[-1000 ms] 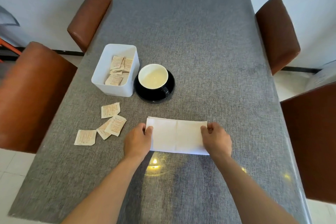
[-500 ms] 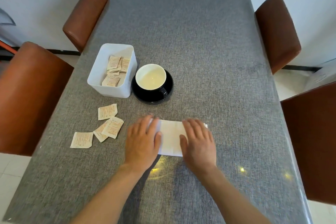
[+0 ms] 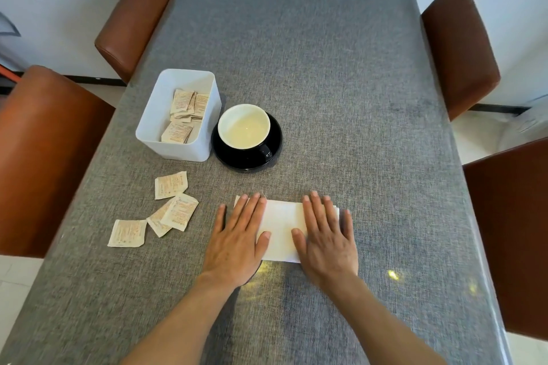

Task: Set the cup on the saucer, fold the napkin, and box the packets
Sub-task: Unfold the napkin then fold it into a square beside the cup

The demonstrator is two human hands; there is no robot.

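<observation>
The person is pressing the folded white napkin (image 3: 281,228) flat on the grey table (image 3: 326,68), the left hand (image 3: 237,241) and right hand (image 3: 326,238) lying side by side on it with straight fingers, gripping nothing. With the cup (image 3: 243,126) sitting on the black saucer (image 3: 275,139), the folding step looks nearly finished. Next, I judge, a hand is needing to reach left for the four loose packets (image 3: 170,184) and pinch them into the white box (image 3: 166,109)

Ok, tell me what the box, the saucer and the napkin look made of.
Box: likely plastic, matte white, going by its thin even walls and rounded corners. Saucer: probably glazed ceramic, glossy black, with light glinting on its rim. Napkin: paper or thin cloth, I cannot tell which; plain matte white, lying flat with crisp folded edges under both hands.
</observation>
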